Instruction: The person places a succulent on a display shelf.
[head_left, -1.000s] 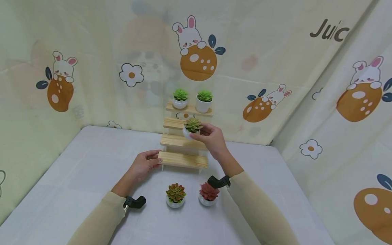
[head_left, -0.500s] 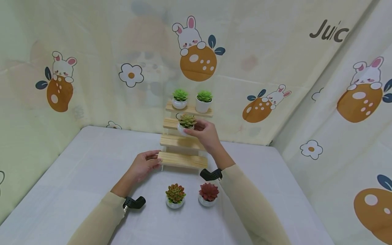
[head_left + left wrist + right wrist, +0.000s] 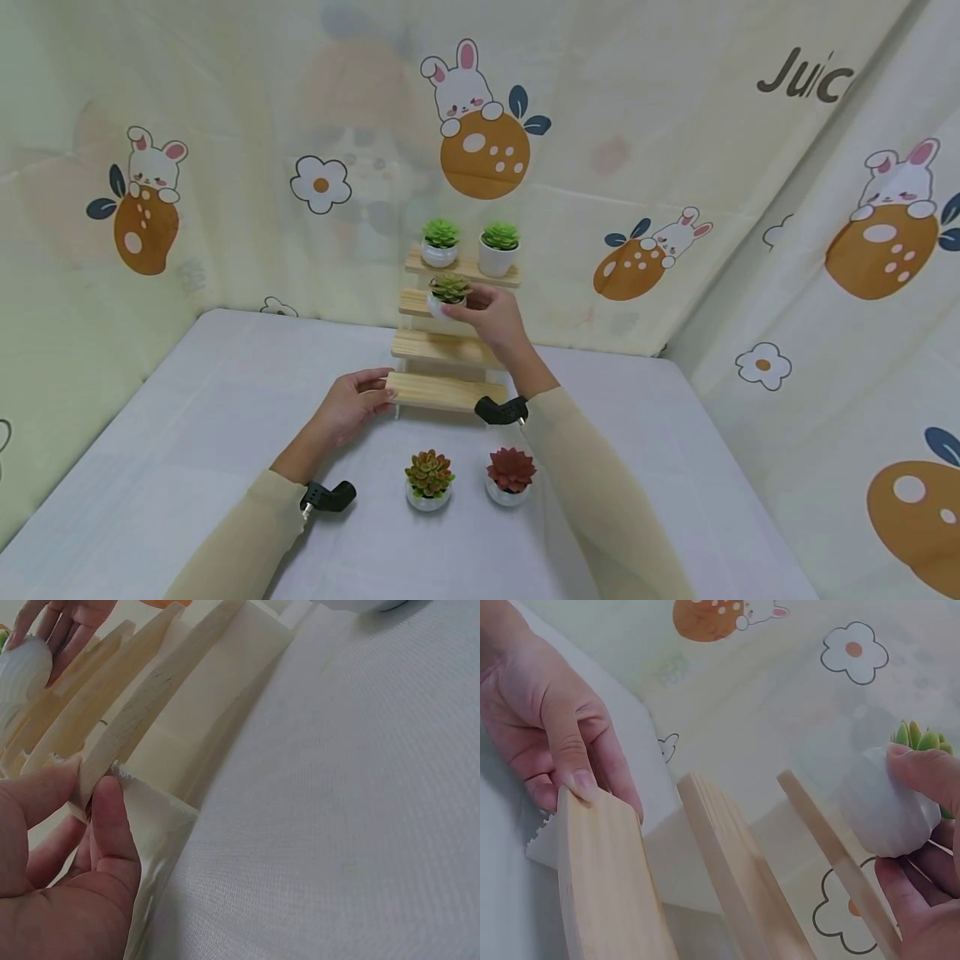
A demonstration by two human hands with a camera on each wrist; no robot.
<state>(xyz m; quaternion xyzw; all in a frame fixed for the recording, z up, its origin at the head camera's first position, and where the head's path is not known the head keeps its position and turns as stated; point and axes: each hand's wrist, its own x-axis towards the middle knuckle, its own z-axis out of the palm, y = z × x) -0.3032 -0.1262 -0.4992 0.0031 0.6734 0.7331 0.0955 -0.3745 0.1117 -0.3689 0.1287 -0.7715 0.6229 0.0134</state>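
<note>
A small wooden tiered shelf stands on the white table. My left hand pinches the left end of its lowest board, thumb on top and fingers beneath, as the left wrist view shows. My right hand grips a potted succulent with pale green leaves; its white ribbed pot sits between thumb and fingers. In the head view the pot overlaps the left part of the second board from the top. The right side of that board is hidden behind my right hand.
Two bright green potted plants, one in a round pot and one in a taller pot, stand on the top board. Nearer me on the table are an orange-green succulent and a red one. A printed curtain hangs behind.
My right hand has carried the pale green succulent leftward and slightly up in the head view, toward the left part of the second board. My left hand has stayed on the lowest board.
</note>
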